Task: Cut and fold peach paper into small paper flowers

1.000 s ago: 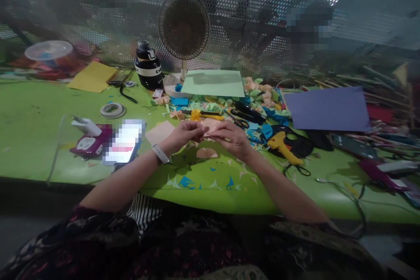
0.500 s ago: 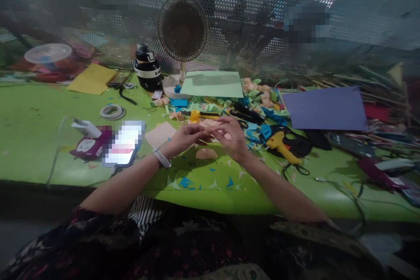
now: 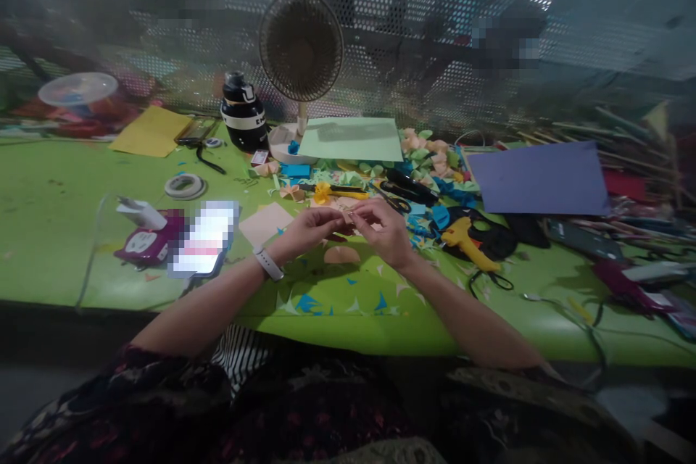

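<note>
My left hand (image 3: 309, 230) and my right hand (image 3: 385, 233) meet over the middle of the green table, fingers bent into pinches. Between their fingertips is a small piece of peach paper (image 3: 347, 210), partly covered by the fingers. Below the hands lies a peach paper half-round (image 3: 342, 254). A flat peach sheet (image 3: 266, 225) rests beside my left wrist, which wears a white band. Just beyond the fingers are a yellow-handled cutter (image 3: 342, 193) with a yellow paper flower (image 3: 322, 193) by it, and black-handled scissors (image 3: 410, 187).
A yellow glue gun (image 3: 466, 243) lies right of my hands, a lit phone (image 3: 204, 239) left. Behind stand a fan (image 3: 301, 47) and a black bottle (image 3: 243, 116). Coloured paper sheets, paper flowers and scraps cover the middle; a tape roll (image 3: 185, 186) lies at left.
My right fingers have curled in and my fingertips have drawn slightly apart, so more of the peach paper shows between them. The things on the table have stayed in place.
</note>
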`<state>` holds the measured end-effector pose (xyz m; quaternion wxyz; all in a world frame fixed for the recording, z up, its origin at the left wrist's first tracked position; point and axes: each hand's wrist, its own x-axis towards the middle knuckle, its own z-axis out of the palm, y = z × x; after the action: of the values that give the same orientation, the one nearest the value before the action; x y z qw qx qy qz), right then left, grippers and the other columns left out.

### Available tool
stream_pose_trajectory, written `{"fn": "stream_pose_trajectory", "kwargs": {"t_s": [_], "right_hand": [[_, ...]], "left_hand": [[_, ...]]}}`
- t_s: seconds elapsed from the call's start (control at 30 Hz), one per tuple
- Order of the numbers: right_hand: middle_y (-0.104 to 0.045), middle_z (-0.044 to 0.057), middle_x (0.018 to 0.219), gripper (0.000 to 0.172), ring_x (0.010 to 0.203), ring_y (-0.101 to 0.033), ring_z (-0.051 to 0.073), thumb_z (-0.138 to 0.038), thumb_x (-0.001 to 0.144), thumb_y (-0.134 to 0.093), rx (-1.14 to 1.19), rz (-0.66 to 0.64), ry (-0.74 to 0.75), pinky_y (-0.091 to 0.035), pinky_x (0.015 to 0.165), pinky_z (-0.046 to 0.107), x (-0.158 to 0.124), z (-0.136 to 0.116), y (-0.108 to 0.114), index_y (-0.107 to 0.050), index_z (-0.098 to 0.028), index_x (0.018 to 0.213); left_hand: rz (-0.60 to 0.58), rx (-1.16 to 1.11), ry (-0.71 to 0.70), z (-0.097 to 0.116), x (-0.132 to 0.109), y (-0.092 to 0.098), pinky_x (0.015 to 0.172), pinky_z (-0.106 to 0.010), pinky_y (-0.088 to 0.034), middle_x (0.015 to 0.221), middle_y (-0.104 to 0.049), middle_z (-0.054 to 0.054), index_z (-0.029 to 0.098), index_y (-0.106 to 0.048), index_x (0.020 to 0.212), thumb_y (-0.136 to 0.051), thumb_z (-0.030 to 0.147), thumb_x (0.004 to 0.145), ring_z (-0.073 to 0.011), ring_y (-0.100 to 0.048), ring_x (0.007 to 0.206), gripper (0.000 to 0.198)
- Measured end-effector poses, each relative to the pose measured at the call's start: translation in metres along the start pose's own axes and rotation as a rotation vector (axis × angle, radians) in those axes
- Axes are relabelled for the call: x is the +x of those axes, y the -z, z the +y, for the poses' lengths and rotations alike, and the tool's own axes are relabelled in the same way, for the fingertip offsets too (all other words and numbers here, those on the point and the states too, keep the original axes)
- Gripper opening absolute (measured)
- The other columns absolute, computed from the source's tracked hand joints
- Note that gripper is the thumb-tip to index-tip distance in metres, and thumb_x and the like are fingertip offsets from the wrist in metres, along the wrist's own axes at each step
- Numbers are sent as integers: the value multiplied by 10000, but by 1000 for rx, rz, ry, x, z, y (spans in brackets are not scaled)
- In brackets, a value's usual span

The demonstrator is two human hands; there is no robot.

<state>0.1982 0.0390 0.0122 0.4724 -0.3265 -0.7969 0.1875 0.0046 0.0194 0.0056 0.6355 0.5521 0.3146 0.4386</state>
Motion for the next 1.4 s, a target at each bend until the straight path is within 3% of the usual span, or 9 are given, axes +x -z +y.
{"fn": "stream_pose_trajectory", "kwargs": {"t_s": [0.2, 0.5, 1.0, 1.1, 1.23, 1.3, 1.4], "right_hand": [[-710, 67, 920, 145, 876, -663, 197, -316, 917, -607, -2, -10, 17, -570, 687, 326, 1, -3, 0, -668, -224, 823], [-719, 59, 883, 145, 839, -669, 185, -288, 919, -603, -35, -30, 44, -562, 648, 306, 2, -5, 0, -664, -220, 807], [-715, 59, 896, 129, 860, -667, 195, -276, 917, -610, -31, -52, 71, -559, 728, 336, 1, -2, 1, -679, -220, 823], [-704, 56, 901, 136, 806, -659, 181, -342, 900, -638, 37, -63, -35, -544, 682, 315, 2, 0, 1, -663, -216, 856], [-650, 5, 744, 385, 614, -610, 137, -577, 819, -682, 236, 9, -341, -489, 553, 269, 8, 5, 6, -585, -213, 897], [-611, -7, 669, 481, 577, -582, 127, -685, 813, -618, 290, -58, -405, -457, 522, 256, 12, 5, 9, -556, -208, 818], [-566, -11, 621, 542, 550, -538, 117, -722, 852, -525, 289, -280, -412, -430, 518, 258, 13, 2, 10, -530, -199, 709]], "left_hand": [[8, 29, 22, 4, -3, -1, 863, -365, -579, 976, -761, -107, 128, -734, 971, -766, 476, 776, -210, -725, 927, 401], [38, 73, 33, -1, 1, 0, 844, -383, -592, 915, -769, -115, 115, -743, 926, -769, 591, 720, -210, -736, 867, 519], [38, 41, 54, -3, 2, 3, 843, -389, -592, 922, -770, -117, 115, -741, 942, -788, 558, 717, -203, -737, 848, 500], [38, 43, 54, 0, 1, 3, 841, -383, -593, 924, -772, -119, 116, -741, 931, -790, 554, 718, -203, -739, 846, 489], [50, 24, 72, 4, -1, 1, 835, -388, -593, 936, -773, -136, 108, -723, 912, -790, 537, 731, -225, -744, 873, 470], [55, 4, 87, 5, -2, 1, 824, -387, -594, 922, -773, -135, 107, -716, 900, -799, 522, 728, -225, -745, 859, 456], [38, -22, 115, 6, -2, 1, 829, -370, -588, 898, -770, -122, 108, -718, 872, -813, 493, 721, -199, -740, 813, 424]]}}
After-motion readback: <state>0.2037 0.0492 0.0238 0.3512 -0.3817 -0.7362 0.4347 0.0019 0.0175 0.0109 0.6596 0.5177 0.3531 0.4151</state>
